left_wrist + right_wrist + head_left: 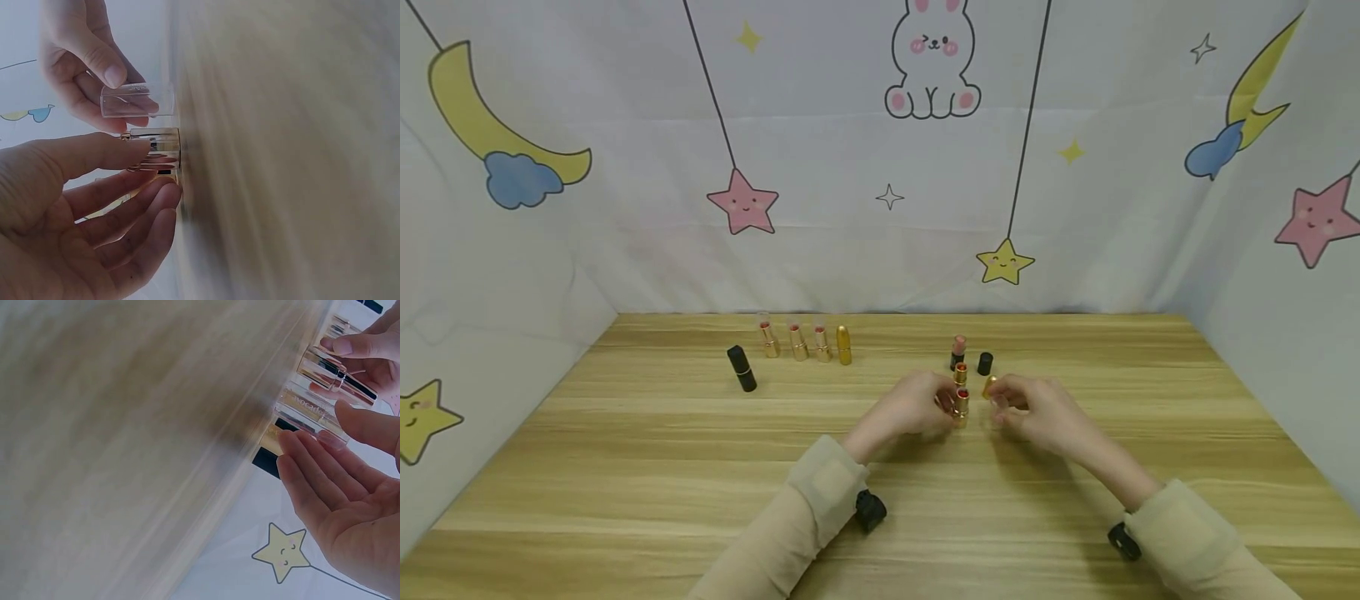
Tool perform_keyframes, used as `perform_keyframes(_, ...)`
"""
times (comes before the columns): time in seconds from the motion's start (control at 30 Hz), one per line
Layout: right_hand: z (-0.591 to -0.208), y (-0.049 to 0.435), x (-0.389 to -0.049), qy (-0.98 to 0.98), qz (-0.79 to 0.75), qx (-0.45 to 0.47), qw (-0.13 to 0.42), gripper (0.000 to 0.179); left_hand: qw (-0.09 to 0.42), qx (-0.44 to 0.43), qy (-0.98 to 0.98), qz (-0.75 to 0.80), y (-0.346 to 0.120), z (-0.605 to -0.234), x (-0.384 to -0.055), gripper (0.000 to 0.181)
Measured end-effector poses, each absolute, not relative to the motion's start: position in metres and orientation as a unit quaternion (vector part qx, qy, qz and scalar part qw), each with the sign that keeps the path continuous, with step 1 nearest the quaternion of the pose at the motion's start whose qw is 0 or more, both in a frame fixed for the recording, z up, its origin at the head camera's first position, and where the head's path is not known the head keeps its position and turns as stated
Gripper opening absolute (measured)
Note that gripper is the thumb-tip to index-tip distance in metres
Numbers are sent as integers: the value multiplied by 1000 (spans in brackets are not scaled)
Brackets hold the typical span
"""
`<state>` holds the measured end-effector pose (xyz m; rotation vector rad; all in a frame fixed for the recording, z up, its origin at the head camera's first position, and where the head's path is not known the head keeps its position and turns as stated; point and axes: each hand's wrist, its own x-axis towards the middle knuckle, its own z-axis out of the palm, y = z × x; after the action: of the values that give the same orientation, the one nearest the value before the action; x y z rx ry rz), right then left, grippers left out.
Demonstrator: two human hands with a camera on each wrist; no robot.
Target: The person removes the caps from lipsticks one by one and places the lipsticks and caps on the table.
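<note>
Between thumb and fingers, my left hand (917,404) holds the gold base of an upright lipstick (962,410) with a red tip. My right hand (1037,410) pinches a clear lipstick cap (139,101) just to the right of it, low over the table. Behind the held lipstick stand a gold lipstick (961,375) with an orange-red tip and a pink lipstick (958,350) in a black base. A gold cap (990,387) stands just behind my right fingers, partly hidden by them. Farther back is a black cap (985,363).
On the left half of the wooden table (625,467) are a black lipstick tube (742,368), several gold lipsticks with clear caps (798,342) and a gold bullet-shaped tube (844,345). A printed white curtain (820,267) hangs round the table's back and sides.
</note>
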<state>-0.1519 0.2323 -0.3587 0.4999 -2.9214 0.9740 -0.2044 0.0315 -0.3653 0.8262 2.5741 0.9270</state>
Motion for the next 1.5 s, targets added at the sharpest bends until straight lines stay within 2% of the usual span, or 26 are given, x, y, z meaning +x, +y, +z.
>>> perform_keyframes(0.53, -344, 231, -141, -940, 314, 118, 65, 45, 123, 280, 903, 303, 21, -361, -199, 24)
perform_keyframes(1.13, -330, 209, -137, -934, 332, 102, 87, 35, 100, 277, 904, 308, -16, -356, -187, 25)
perform_keyframes(1.5, -317, 182, -131, -920, 361, 112, 106, 31, 64, 293, 902, 309, -40, -355, -179, 22)
